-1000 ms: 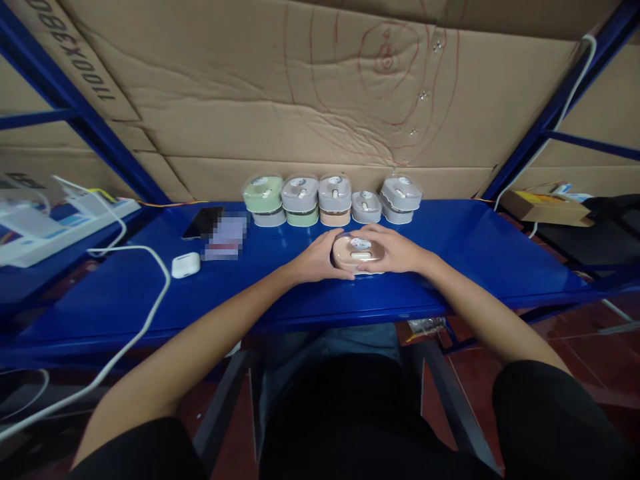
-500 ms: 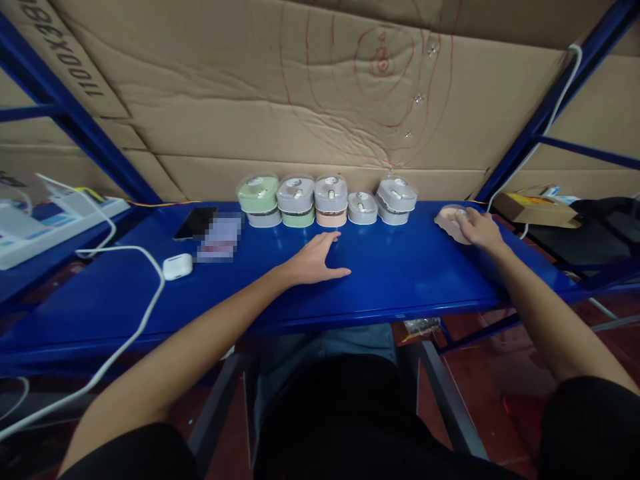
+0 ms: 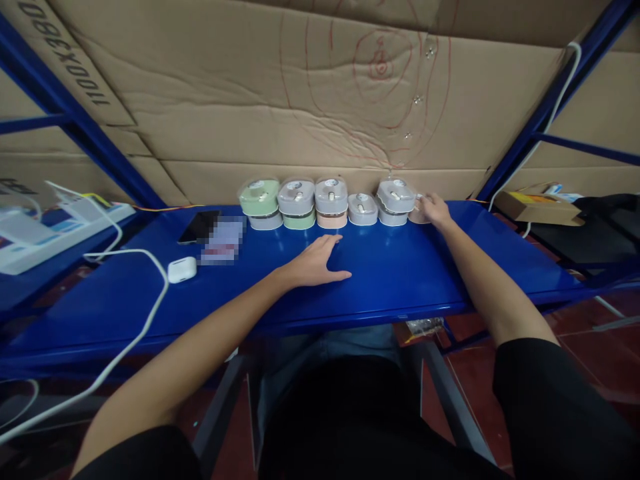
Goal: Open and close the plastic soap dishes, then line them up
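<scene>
At the right end of a row of small lidded food containers, my right hand [image 3: 436,211] has its fingers on a peach container [image 3: 418,215], which sits close beside a two-high grey stack [image 3: 393,215]. Part of the peach container is hidden behind that hand and the stack. My left hand [image 3: 316,263] rests over the blue table with fingers and thumb spread, holding nothing. Beyond it stand a single grey container [image 3: 363,212], a grey-over-peach stack [image 3: 331,220], a grey-over-green stack [image 3: 300,220] and a green-over-grey stack [image 3: 260,200].
On the left of the blue table [image 3: 400,273] lie a white earphone case [image 3: 182,270], a dark phone [image 3: 196,227] and a blurred-out card. A white cable [image 3: 155,307] crosses the left side. Cardboard [image 3: 240,133] walls the back. An open carton [image 3: 540,208] is at right.
My right hand carried the peach container from between both hands out to the right, then back left beside the grey stack. My left hand let go and stayed in place, spread.
</scene>
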The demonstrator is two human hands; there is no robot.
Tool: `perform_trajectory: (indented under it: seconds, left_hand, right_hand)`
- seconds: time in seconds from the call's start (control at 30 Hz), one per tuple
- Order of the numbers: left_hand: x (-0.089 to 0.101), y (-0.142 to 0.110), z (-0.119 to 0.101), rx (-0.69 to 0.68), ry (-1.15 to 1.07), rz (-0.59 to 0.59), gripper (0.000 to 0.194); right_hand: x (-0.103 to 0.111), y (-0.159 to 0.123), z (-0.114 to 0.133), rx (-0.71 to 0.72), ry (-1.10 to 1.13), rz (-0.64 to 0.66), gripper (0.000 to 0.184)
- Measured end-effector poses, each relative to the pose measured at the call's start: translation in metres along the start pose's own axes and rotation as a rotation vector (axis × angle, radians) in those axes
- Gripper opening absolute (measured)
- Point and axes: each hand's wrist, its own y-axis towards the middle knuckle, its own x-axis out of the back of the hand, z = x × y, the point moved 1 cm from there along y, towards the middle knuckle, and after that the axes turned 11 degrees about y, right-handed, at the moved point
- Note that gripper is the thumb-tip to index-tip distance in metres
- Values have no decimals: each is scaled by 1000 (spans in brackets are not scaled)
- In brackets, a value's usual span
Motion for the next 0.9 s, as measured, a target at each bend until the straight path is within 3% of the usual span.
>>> perform_trajectory:
  seconds: [0.13, 0.23, 0.3, 0.4, 0.5, 0.6, 0.67, 0.8, 0.9]
  left_hand:
    - [-1, 1, 1, -12, -12, -15, 109]
    - [-1, 1, 1, -15, -7, -15, 108]
    - [-1, 1, 1, -18, -4, -18, 108]
    - [-1, 1, 0, -11, 0, -22, 109]
    - [-1, 0, 0, -6, 9, -9, 111]
    - [-1, 1, 0, -4, 16, 13, 114]
    - [-2, 1, 0, -10, 13, -2, 112]
    - [-4, 2, 1, -7, 2, -29, 112]
    - [-5, 2, 1, 7, -29, -38, 114]
  right_hand:
    - [16, -13, 16, 24, -24, -135, 55]
    - [22, -34, 46, 368, -36, -289, 49]
    - [10, -53, 72, 637, -56, -169, 44]
    - [-29, -80, 106, 820, -157, 225, 50]
    - [-69, -96, 124, 740, -344, 432, 76]
    - [-84, -107, 126, 645, -468, 504, 86]
    - [-76, -119, 126, 655, -485, 499, 83]
    - [-41, -152, 134, 675, -445, 410, 65]
    - [-21, -169, 144, 560, -460, 302, 74]
